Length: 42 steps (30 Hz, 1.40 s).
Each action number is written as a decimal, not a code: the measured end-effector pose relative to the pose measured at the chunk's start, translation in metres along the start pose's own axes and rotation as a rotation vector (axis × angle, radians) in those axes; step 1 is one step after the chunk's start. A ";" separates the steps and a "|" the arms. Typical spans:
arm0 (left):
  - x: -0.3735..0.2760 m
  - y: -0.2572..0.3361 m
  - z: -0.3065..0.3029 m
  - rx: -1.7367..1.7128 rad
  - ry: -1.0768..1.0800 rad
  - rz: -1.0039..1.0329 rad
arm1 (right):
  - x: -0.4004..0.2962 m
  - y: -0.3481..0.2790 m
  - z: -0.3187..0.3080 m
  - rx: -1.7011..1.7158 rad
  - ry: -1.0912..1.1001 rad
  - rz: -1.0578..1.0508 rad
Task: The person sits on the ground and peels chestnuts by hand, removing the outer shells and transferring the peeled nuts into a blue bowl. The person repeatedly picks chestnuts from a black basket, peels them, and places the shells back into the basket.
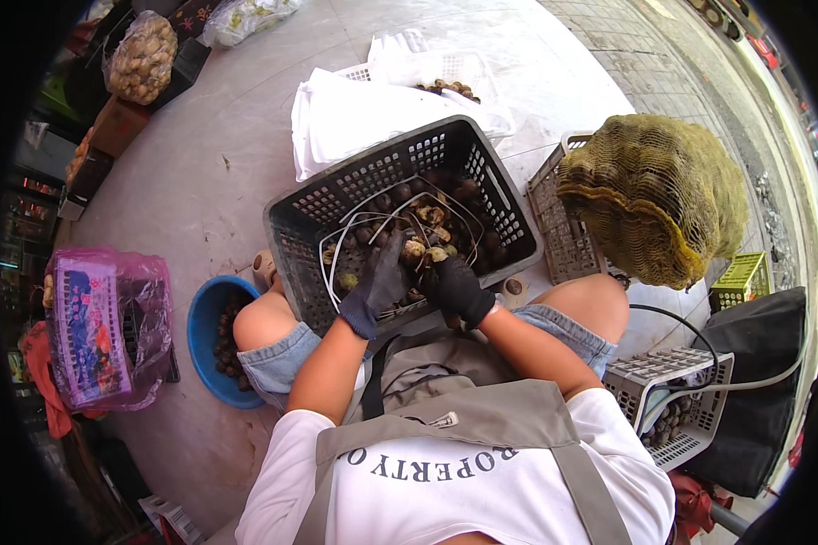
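Note:
A black plastic crate [375, 170] stands tilted between my knees, holding dark round nuts, yellowish husk pieces and loops of white strap [332, 269]. Over its near side, my left hand [380, 276], in a dark grey glove, has its fingers at a brownish-yellow round fruit or nut [412, 252]. My right hand [457, 289], in a black glove, is curled close beside it at another yellowish-green piece [437, 255]. The two hands nearly meet. The right fingers are partly hidden, and whether they grip that piece or a small tool does not show.
A blue basin [201, 340] with dark nuts sits by my left knee. Beyond the crate lie white sacks [354, 116] and a white basket [497, 102]. A full yellow mesh sack [654, 197] rests on a grey crate [566, 238] at right; another crate [695, 368] holds nuts. A pink bag [143, 293] stands left.

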State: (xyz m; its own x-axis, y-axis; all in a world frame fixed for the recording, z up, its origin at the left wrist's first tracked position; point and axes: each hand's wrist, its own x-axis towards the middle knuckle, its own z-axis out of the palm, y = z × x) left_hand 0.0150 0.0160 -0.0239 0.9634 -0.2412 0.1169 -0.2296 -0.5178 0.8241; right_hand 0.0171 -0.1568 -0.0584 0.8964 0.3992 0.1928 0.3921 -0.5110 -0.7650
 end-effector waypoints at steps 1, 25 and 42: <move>0.000 0.001 0.001 0.116 0.036 0.085 | 0.007 -0.004 -0.006 0.093 -0.051 0.145; -0.005 -0.010 0.030 -0.109 0.110 -0.161 | 0.029 -0.019 -0.032 0.702 0.009 0.387; 0.019 0.024 0.020 -0.393 0.084 -0.131 | 0.018 -0.008 -0.031 0.641 0.008 0.067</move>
State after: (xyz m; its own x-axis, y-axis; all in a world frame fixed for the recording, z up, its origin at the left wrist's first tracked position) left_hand 0.0247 -0.0176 -0.0128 0.9926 -0.1183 0.0279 -0.0494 -0.1830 0.9819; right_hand 0.0367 -0.1687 -0.0295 0.9170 0.3753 0.1350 0.1365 0.0227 -0.9904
